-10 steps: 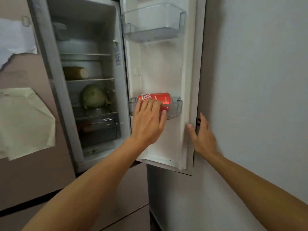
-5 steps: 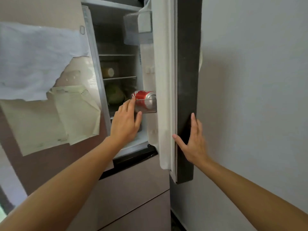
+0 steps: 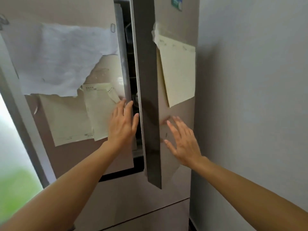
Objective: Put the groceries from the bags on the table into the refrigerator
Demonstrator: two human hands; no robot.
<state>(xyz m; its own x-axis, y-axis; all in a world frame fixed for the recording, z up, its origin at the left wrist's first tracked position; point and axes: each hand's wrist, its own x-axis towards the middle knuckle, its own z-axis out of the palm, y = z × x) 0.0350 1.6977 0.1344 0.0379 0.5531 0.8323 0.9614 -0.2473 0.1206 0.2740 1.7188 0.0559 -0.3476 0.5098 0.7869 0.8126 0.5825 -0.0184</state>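
- Refrigerator (image 3: 150, 205) stands right in front of me, hard against the wall (image 3: 250, 97); its right door (image 3: 150, 90) is almost home, leaving only a narrow dark gap (image 3: 133, 80) between it and the left door (image 3: 106, 70)
- No groceries show here: neither of my hands carries any, and the gap is too dark and thin to tell what sits inside; the bags and the table are out of view
- My right hand (image 3: 183, 140) is flat and splayed wide on the glossy front of the right door, holding nothing; the fingertips meet their own reflections, so I take them as touching. I judge a broad palm there swings the door on its wall-side hinge without gripping it
- My left hand (image 3: 122, 125) has its fingers straight and close together, empty, raised at the inner edge of the left door just beside the gap; blur hides whether it touches. I judge it belongs outside the slot, since the closing edge could nip those fingertips
- A torn white sheet (image 3: 63, 59) and cream sheets (image 3: 75, 117) hang on the left door, and a cream sheet (image 3: 180, 69) hangs on the right; I press the bare panel below that one, which spares the paper
- The step in hand, as I read it, is shutting the door
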